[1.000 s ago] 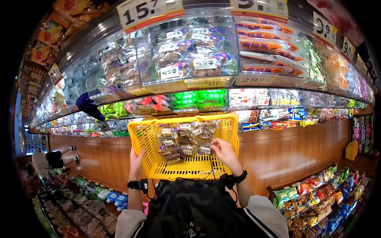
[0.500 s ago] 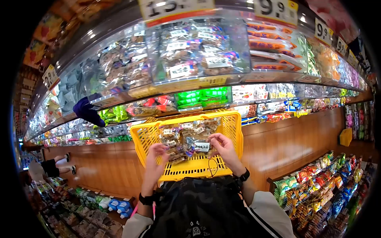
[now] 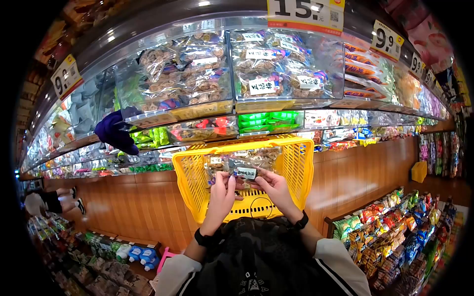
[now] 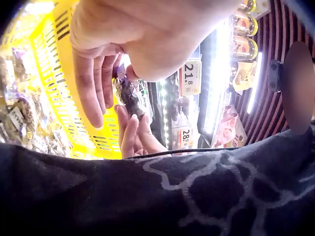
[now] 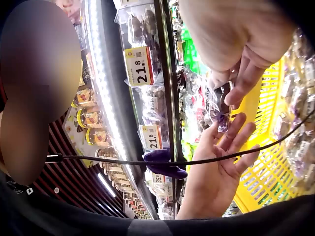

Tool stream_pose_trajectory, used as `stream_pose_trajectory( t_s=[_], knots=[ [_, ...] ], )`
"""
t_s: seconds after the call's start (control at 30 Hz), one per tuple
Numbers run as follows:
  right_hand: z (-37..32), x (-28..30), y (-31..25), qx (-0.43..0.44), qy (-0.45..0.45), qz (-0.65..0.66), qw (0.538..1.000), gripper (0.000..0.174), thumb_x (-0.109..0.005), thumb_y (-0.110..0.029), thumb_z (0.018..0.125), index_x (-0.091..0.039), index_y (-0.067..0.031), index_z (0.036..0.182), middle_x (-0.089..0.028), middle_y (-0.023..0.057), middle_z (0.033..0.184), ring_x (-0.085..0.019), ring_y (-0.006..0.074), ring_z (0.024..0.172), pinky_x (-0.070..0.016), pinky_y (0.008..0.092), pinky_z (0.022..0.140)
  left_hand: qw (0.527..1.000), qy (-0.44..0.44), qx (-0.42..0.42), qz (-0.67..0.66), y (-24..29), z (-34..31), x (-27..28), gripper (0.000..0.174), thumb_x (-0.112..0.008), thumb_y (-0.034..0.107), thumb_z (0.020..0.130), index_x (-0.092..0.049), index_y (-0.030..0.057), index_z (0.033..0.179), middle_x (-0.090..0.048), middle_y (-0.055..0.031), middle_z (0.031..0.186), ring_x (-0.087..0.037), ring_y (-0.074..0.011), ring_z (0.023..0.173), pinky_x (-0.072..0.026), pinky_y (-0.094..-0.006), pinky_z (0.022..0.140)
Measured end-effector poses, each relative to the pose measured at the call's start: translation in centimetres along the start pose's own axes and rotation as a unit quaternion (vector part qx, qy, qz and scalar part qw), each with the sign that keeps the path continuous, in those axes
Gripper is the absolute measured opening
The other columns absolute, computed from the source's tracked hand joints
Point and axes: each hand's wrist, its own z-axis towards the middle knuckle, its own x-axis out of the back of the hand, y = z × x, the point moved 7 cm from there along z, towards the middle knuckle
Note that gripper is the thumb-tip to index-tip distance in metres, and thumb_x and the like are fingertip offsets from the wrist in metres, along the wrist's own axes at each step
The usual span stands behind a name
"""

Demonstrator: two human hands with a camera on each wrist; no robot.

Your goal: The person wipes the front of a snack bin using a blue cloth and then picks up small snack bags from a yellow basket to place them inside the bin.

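A small clear snack packet (image 3: 246, 172) with a white label and brown contents is held up over the yellow shopping basket (image 3: 302, 170). My left hand (image 3: 222, 197) pinches its left end, where a bit of purple wrapper shows. At the other end, my right hand (image 3: 279, 192) grips it between thumb and fingers. From the left wrist, the packet (image 4: 130, 96) appears between both hands. In the right wrist view, fingers of both hands meet on the packet (image 5: 221, 105). Several similar packets (image 3: 266, 155) lie in the basket, partly hidden behind the hands.
Ahead, a shelf with clear bins (image 3: 286, 64) holds bagged snacks under price signs (image 3: 306, 15). A dark purple glove-like item (image 3: 117, 132) hangs at its edge. Snack racks (image 3: 395, 237) stand behind right; another person's legs (image 3: 66, 200) show at left.
My left hand has left the basket's left rim and come to the packet. My right hand has raised that packet from among the others. The head view has turned left.
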Motion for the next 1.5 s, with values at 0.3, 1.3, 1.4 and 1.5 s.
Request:
stream_pose_trajectory(
  t_s=[0.3, 1.3, 1.4, 1.5],
  knots=[
    [0.8, 2.5, -0.8, 0.017, 0.094, -0.035, 0.995, 0.028, -0.062, -0.009, 0.098, -0.06, 0.0089, 0.119, -0.072, 0.0139, 0.097, -0.073, 0.0173, 0.083, -0.0594, 0.0245, 0.069, 0.998, -0.046, 0.011, 0.044, 0.1, 0.5, -1.6, 0.03, -0.04, 0.023, 0.107, -0.05, -0.0031, 0.096, -0.059, -0.0081, 0.061, -0.064, -0.0153, 0.053, -0.0495, -0.026, 0.044],
    [-0.6, 3.2, -5.8, 0.067, -0.011, -0.072, 0.995, 0.01, -0.062, -0.004, 0.096, -0.053, -0.0043, 0.098, -0.062, 0.0008, 0.09, -0.064, 0.0084, 0.084, -0.0567, 0.0251, 0.075, 0.974, -0.219, -0.049, -0.03, 3.7, 0.4, -1.0, 0.047, -0.064, 0.012, 0.096, -0.046, 0.0008, 0.137, -0.065, -0.0069, 0.11, -0.064, -0.0164, 0.101, -0.0504, -0.0298, 0.091],
    [-0.8, 2.4, -7.5, 0.093, -0.014, -0.1, 0.991, 0.009, -0.064, -0.007, 0.097, -0.058, -0.0022, 0.101, -0.067, 0.0039, 0.092, -0.067, 0.0098, 0.088, -0.0546, 0.0248, 0.077, 0.96, -0.27, -0.041, 0.071, 4.3, 0.7, -1.5, 0.053, -0.07, 0.012, 0.092, -0.046, 0.0021, 0.139, -0.067, -0.0079, 0.111, -0.064, -0.0151, 0.102, -0.0508, -0.0283, 0.091],
    [-0.3, 2.2, -8.0, 0.109, -0.001, -0.101, 0.989, 0.013, -0.063, -0.007, 0.097, -0.058, -0.002, 0.107, -0.068, 0.0052, 0.096, -0.066, 0.0103, 0.09, -0.0543, 0.0253, 0.078, 0.954, -0.279, -0.039, 0.103, 4.2, 0.7, -2.7, 0.048, -0.071, 0.013, 0.092, -0.05, 0.001, 0.133, -0.068, -0.0086, 0.104, -0.065, -0.0123, 0.096, -0.0521, -0.0262, 0.087]
  ],
)
